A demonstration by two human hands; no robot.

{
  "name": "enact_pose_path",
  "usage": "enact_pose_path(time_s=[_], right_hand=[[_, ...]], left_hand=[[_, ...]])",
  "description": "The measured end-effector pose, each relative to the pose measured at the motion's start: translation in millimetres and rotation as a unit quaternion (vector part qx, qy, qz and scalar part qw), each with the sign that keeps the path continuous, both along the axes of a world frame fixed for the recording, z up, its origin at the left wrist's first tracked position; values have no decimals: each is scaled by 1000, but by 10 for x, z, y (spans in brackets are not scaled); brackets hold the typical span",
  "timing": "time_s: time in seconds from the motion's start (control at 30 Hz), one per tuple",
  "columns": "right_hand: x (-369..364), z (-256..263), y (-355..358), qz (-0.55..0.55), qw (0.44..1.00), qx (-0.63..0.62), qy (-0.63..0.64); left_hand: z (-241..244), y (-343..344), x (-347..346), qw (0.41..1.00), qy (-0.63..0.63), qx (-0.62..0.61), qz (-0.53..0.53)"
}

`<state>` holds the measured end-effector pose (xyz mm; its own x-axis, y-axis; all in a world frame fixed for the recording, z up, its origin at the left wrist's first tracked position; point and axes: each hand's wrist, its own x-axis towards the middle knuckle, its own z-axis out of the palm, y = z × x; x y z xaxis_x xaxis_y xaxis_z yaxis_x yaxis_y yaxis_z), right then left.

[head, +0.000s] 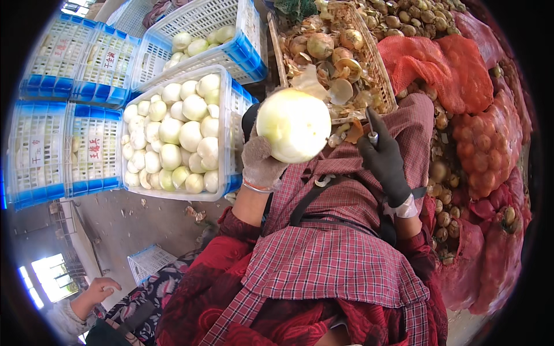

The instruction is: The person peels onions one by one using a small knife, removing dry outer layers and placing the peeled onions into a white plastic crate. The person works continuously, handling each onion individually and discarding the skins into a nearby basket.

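Observation:
A large peeled white onion (294,126) is held up in my left hand (262,161), which wears a light knit glove. My right hand (384,158), in a dark glove, grips a small knife (371,129) by its metal handle, blade pointing up and away from me, apart from the onion. Beyond both hands lies a wicker-like basket (375,56) with unpeeled onions (320,46) and loose dry skins. A few scraps of skin rest on my checked apron (337,277) near the basket's edge.
On the left, a crate of peeled onions (223,129) stands before another part-filled crate (246,47); more filled crates (93,147) are stacked beyond. Red mesh sacks (487,147) and loose onions (443,216) lie to the right. Another person's bare hand (101,289) shows at lower left.

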<state>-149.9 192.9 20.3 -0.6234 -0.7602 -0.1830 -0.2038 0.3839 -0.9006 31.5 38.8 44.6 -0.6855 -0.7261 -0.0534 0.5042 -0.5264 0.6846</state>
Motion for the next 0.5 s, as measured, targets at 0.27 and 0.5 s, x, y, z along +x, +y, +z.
enact_pose_path(time_s=[0.27, 0.5], right_hand=[[-34, 651, -124, 104, 972, -139, -157], [-131, 757, -222, 7, 905, -190, -381]], left_hand=[[43, 49, -76, 991, -15, 12, -133], [-147, 51, -22, 976, 1, 88, -199]])
